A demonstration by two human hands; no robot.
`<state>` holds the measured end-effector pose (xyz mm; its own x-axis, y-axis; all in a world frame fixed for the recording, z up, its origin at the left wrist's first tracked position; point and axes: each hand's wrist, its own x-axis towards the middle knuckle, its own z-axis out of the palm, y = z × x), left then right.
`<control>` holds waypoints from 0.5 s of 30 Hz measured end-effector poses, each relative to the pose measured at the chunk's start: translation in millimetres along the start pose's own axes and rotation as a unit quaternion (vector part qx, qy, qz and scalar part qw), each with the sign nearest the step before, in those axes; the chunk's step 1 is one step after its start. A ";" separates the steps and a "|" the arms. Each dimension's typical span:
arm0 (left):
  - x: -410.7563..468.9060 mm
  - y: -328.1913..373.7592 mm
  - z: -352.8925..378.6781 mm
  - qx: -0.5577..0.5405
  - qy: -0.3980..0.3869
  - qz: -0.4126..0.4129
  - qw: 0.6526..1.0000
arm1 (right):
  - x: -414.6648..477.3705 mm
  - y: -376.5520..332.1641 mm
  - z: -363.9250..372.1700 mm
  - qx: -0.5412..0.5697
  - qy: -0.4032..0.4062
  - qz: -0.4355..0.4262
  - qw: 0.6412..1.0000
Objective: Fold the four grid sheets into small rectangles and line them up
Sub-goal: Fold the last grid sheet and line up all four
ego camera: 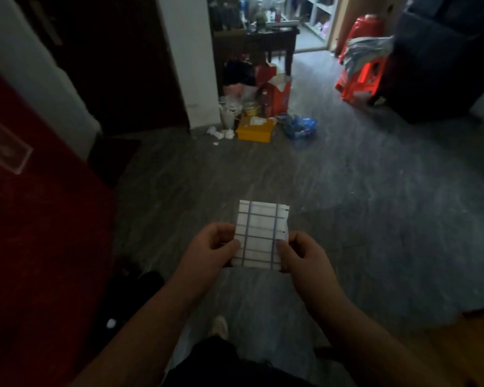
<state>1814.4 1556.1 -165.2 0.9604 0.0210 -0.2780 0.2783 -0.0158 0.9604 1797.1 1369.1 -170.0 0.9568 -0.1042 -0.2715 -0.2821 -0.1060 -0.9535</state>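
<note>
A white grid sheet (260, 230) with dark blue lines is held up in the air above the grey floor, folded to a small upright rectangle. My left hand (213, 244) pinches its lower left edge between thumb and fingers. My right hand (302, 254) pinches its lower right edge the same way. Layered edges show at the sheet's top right corner. No other grid sheets are in view.
A dark red surface (39, 247) stands close on the left. Ahead on the floor (375, 205) lie a yellow box (254, 129), bags and bottles by a white pillar (190, 60). Red plastic stools (358, 82) and a dark sofa (442, 57) stand at the far right.
</note>
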 end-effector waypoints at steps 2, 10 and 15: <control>48.5 8.4 11.1 -0.004 -0.026 -0.010 1.000 | 37.2 -6.2 -5.4 -0.004 0.028 0.007 1.000; 257.3 60.3 76.7 0.100 -0.201 0.044 0.973 | 195.3 -39.2 -38.5 0.032 0.195 0.029 0.980; 339.2 97.4 156.8 0.144 -0.296 0.051 0.943 | 239.9 -59.5 -78.4 0.086 0.294 0.074 0.949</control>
<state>2169.7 1404.9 -169.2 0.7991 -0.5555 -0.2299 0.0951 -0.2608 0.9607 2038.0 1272.8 -168.1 0.6889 -0.6439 -0.3329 -0.3466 0.1107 -0.9314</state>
